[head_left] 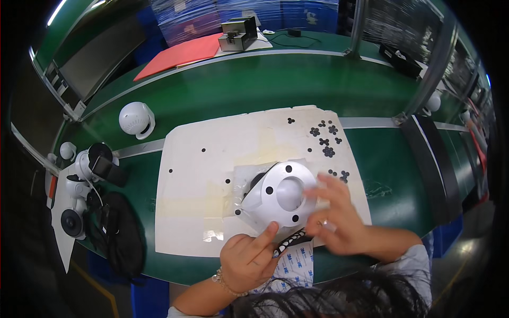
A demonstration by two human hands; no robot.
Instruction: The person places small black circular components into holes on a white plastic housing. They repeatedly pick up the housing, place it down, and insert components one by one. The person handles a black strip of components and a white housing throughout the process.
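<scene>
A white round plastic housing [256,200] with a large circular opening lies tilted on the board, with black round pads [269,190] on its ring. My left hand [249,262] is at its near edge, the index finger stretched toward the rim. The other fingers curl around a pad sheet [298,266], whose backing is printed in blue and whose curled edge shows black with white holes. Over the housing's right side is my right hand [342,225], blurred, thumb and fingers apart. Nothing shows clearly between them.
The housing rests over clear plastic film [244,177] on a white board [196,212]. Several black clustered scraps [328,151] lie at the board's far right. A white camera-like device [136,118] stands far left, near more devices [74,222] and a black pouch [125,233]. A long black box [432,164] is at right.
</scene>
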